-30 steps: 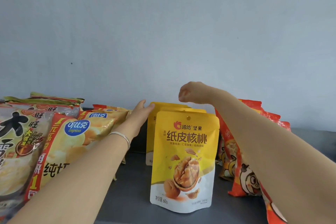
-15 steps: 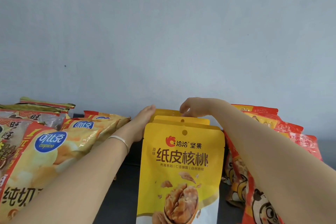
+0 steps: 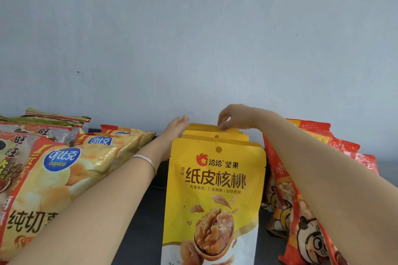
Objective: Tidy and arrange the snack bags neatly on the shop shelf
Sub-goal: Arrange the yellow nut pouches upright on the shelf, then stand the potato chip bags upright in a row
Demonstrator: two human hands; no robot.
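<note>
A row of yellow walnut bags stands upright one behind another on the dark shelf, the front bag facing me. My left hand lies flat with fingers straight against the left side of the rear bags. My right hand reaches over from the right and pinches the top edge of a rear bag between thumb and fingers.
Yellow Copico crisp bags lean in a stack on the left, with grey-brown bags behind them. Red cartoon snack bags stand on the right. A plain grey wall rises just behind the shelf.
My right hand dropped from above the bags onto their top edge and closed on it. The view moved closer to the row, and the rear bags now stand tighter behind the front one.
</note>
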